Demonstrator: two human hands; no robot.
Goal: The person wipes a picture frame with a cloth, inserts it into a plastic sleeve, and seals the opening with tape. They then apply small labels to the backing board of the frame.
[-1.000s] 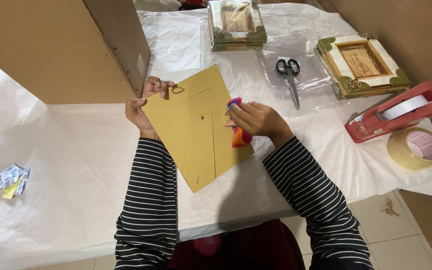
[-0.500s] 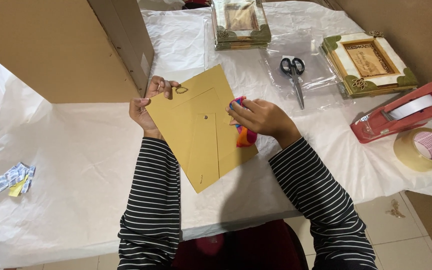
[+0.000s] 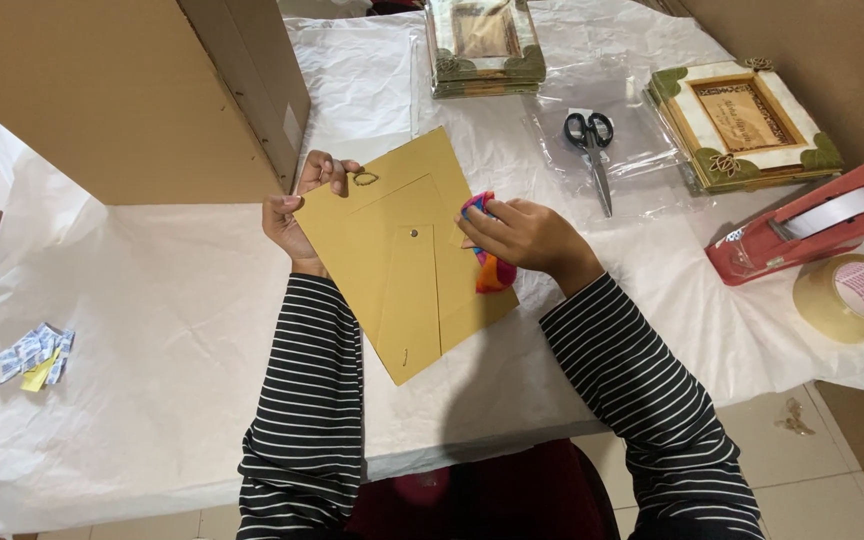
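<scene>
My left hand (image 3: 300,208) grips the top left corner of a tan picture-frame back (image 3: 402,255), held tilted above the table with its stand flap and small hanging ring facing me. My right hand (image 3: 522,238) is closed on a bunched multicoloured cloth (image 3: 488,268) pressed against the back's right edge. Both sleeves are black-and-white striped.
A large cardboard box (image 3: 132,95) stands at the back left. Black-handled scissors (image 3: 592,150) lie on clear plastic. Ornate frames sit at the back centre (image 3: 482,45) and right (image 3: 747,120). A red tape dispenser (image 3: 812,220) and tape roll (image 3: 857,297) are right; small packets (image 3: 27,355) left.
The view has shifted slightly; my hands and the frame back stay in nearly the same pose, with the cloth still against the right edge.
</scene>
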